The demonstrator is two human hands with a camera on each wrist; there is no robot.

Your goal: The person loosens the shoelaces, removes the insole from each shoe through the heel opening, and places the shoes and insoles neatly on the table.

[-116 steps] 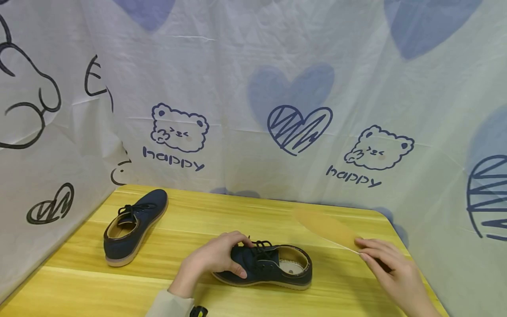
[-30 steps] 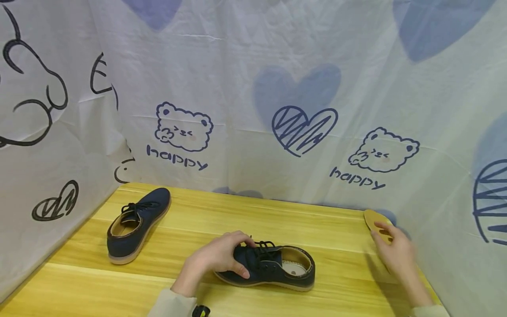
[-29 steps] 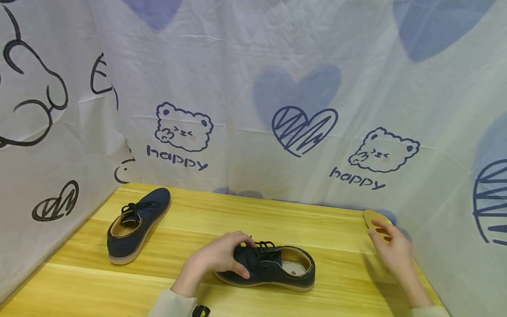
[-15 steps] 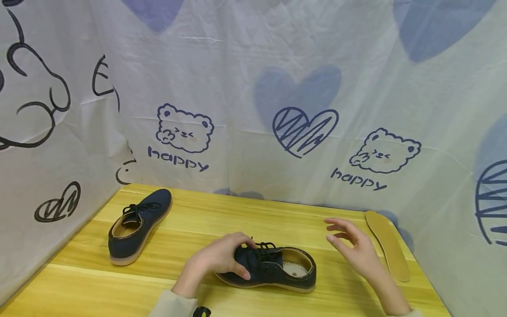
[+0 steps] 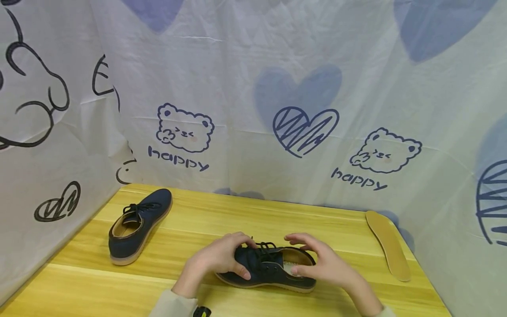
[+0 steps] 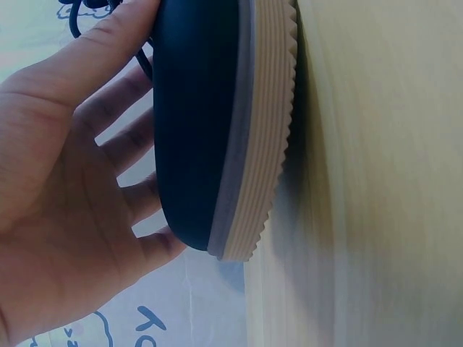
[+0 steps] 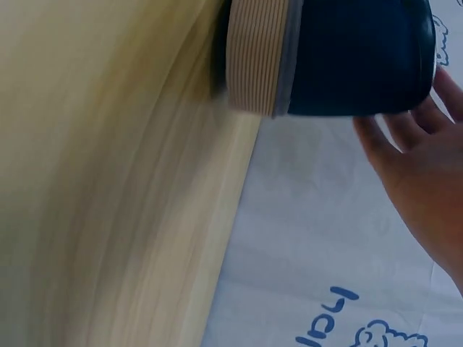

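Observation:
A navy lace-up shoe point(image 5: 273, 274) lies sideways on the table, toe to the left and opening to the right. My left hand point(image 5: 222, 255) grips its toe end, thumb on the near side and fingers over the far side; the left wrist view shows this hand point(image 6: 94, 159) around the dark upper point(image 6: 195, 123). At the heel is my right hand point(image 5: 321, 262), fingers spread and loosely bent, the thumb over the shoe's opening. In the right wrist view, that hand's fingers point(image 7: 405, 134) pass partly behind the heel point(image 7: 354, 58). A light insole shows partly inside the shoe.
A second navy shoe point(image 5: 138, 226) stands at the back left, toe pointing away. A tan insole point(image 5: 390, 246) lies along the table's right edge. White printed cloth point(image 5: 245, 88) hangs behind and at both sides of the yellow wood table point(image 5: 222, 211).
My right hand has laid the tan insole at the table's right edge, let go, and moved left to the shoe's heel. My left hand has stayed on the toe.

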